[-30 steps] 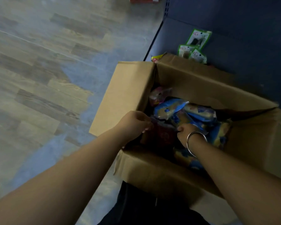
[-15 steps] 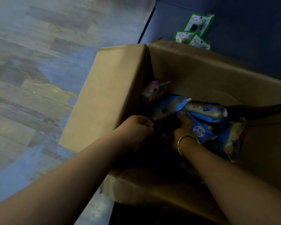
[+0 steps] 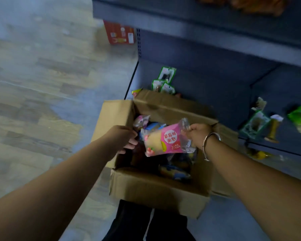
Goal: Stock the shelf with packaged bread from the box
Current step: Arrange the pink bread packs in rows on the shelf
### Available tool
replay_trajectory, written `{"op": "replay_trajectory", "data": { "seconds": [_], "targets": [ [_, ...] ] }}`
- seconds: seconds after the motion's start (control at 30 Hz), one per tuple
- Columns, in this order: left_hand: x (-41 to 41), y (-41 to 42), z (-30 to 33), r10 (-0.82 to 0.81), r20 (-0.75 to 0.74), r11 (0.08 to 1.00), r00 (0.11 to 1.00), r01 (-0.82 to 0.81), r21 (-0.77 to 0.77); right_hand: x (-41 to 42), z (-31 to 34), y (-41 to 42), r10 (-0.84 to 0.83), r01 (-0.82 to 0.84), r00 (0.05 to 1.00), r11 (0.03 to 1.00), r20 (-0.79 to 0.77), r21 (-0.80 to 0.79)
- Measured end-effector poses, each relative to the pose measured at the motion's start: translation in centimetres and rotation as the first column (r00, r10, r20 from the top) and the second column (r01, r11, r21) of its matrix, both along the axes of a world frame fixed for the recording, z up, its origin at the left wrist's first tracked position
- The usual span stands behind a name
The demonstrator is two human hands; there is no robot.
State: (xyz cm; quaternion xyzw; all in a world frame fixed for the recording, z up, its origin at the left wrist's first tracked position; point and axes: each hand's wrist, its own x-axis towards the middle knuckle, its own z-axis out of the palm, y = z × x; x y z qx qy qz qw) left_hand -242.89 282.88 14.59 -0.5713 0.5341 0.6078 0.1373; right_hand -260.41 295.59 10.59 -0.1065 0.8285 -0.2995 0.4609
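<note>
- Right hand (image 3: pixel 197 134) pinched on clear end seal of pink bread packet (image 3: pixel 165 140); packet lifted above open cardboard box (image 3: pixel 151 190), hanging tilted, not touching rest of stock.
- Left hand (image 3: pixel 123 139) curled at box's left inner edge, fingers bent toward packets; whether gripping a packet or only the flap, cannot tell.
- Metal bangle (image 3: pixel 210 141) on right wrist.
- Box on floor (image 3: pixel 42 101) just in front of shelf (image 3: pixel 207 87), flaps open; blue packets (image 3: pixel 175 173) and another pink one (image 3: pixel 141 121) inside, heaped, count unclear.
- Lower shelf level near box: only a few green packets (image 3: pixel 164 79) at back left, more green items (image 3: pixel 255 124) well apart to the right; no bread visibly placed there.
- Upper shelf: blurred orange goods (image 3: pixel 250 4) at top edge, contents unreadable.
- Red carton (image 3: pixel 120 34) on floor by shelf end, apart from box.
- Progress judged: early; one packet out and in transit, none seen shelved, box seemingly well filled.
- Left to do: carry pink packet to shelf, set it down, repeat for remaining packets.
- Likely risk: grip only on thin seal, packet could swing or slip.
</note>
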Motion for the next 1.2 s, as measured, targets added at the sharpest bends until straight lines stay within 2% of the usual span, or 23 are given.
{"op": "replay_trajectory", "data": {
  "seconds": [0.13,0.27,0.43,0.6,0.73,0.93,1.03,1.13,1.2],
  "targets": [
    [-1.5,-1.3,10.2,0.007,-0.008,0.994,1.000,-0.008,-0.107,-1.4,11.2,-0.5,-0.086,0.085,0.996,0.986,-0.002,-0.143],
    [-3.1,-2.0,20.0,0.025,-0.093,0.976,0.995,-0.044,-0.212,-2.6,22.4,-0.1,-0.071,0.071,0.997,0.961,0.010,-0.268],
    [-5.0,-1.5,31.6,0.076,-0.373,0.960,0.925,-0.169,-0.224,-4.2,34.2,0.6,-0.113,0.104,0.994,0.907,0.003,-0.408],
    [-6.4,-0.8,42.1,-0.095,-0.503,0.949,0.859,-0.075,-0.307,-6.0,44.2,1.9,-0.158,0.164,0.986,0.830,0.057,-0.534],
    [-8.0,-0.8,48.9,-0.288,-0.481,0.858,0.828,0.000,-0.514,-7.7,50.2,2.8,-0.149,0.138,0.988,0.754,0.038,-0.642],
    [-11.0,-1.0,55.0,-0.323,-0.449,0.654,0.833,-0.147,-0.742,-9.7,55.8,3.4,-0.123,0.073,0.992,0.665,-0.012,-0.744],
    [-12.4,-1.5,56.8,-0.353,-0.446,0.580,0.822,-0.181,-0.794,-10.9,56.9,3.7,-0.068,0.037,0.998,0.673,-0.011,-0.739],
    [-14.0,-2.4,58.2,-0.406,-0.402,0.514,0.820,-0.159,-0.843,-11.7,57.5,3.5,-0.006,-0.016,1.000,0.724,-0.029,-0.689],
    [-15.2,-3.0,58.9,-0.439,-0.390,0.500,0.809,-0.141,-0.855,-12.1,57.7,3.0,-0.007,-0.008,1.000,0.752,-0.020,-0.660]
  ]
}}
